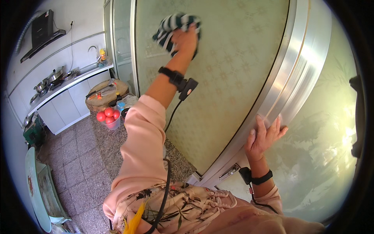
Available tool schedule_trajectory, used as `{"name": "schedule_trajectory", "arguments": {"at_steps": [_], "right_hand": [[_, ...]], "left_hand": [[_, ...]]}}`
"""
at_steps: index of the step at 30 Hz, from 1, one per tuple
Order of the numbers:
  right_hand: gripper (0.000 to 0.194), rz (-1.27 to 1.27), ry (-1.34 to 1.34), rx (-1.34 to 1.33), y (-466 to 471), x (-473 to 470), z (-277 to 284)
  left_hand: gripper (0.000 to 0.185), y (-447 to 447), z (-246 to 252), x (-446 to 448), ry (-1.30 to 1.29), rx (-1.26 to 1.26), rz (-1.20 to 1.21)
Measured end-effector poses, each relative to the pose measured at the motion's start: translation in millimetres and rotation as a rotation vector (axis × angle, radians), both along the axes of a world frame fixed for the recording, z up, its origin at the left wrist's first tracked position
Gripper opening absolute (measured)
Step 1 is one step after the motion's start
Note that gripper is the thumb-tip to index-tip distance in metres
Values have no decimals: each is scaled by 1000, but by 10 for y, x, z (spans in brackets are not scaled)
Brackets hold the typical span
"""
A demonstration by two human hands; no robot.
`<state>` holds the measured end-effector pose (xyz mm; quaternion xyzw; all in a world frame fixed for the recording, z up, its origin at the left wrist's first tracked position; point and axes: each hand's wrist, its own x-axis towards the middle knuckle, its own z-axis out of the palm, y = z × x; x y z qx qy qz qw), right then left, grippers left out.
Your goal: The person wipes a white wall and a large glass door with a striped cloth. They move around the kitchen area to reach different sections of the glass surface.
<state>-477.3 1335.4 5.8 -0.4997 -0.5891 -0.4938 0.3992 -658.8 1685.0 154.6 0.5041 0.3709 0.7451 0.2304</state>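
Observation:
A dark-and-white striped cloth (178, 25) is bunched under my left hand (185, 39), slightly blurred. My left hand presses it against the upper part of a patterned frosted glass pane (228, 87). My right hand (264, 140) lies with fingers apart on the shiny aluminium door frame (280, 84) at the pane's right side, holding nothing. Below that hand, a metal handle (230, 171) is set in the frame. Each wrist wears a black strap with a small device and a cable.
Beside my left arm, a speckled stone ledge (109, 152) bears a clear tub of tomatoes (109, 116) and a round wooden chopping block (99, 102) with utensils. Farther left are a counter with pots (55, 75), a sink (87, 68), a range hood (43, 32) and pale green furniture (38, 190).

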Motion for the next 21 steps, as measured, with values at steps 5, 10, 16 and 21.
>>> {"name": "schedule_trajectory", "arguments": {"at_steps": [5, 10, 16, 21], "right_hand": [[37, 15, 6, -1, -23, -18, 14], [37, 15, 4, -20, -50, -11, 12], [36, 12, -22, 4, -31, 3, 10], [34, 9, -26, 51, 28, 8, 4]], "left_hand": [[96, -1299, 596, 584, 375, 477, 17], [71, -1860, 188, 787, 568, 812, -49], [59, -1778, -410, 508, 575, 1233, -185], [55, -1205, -213, 406, 878, 1096, 165]]}}
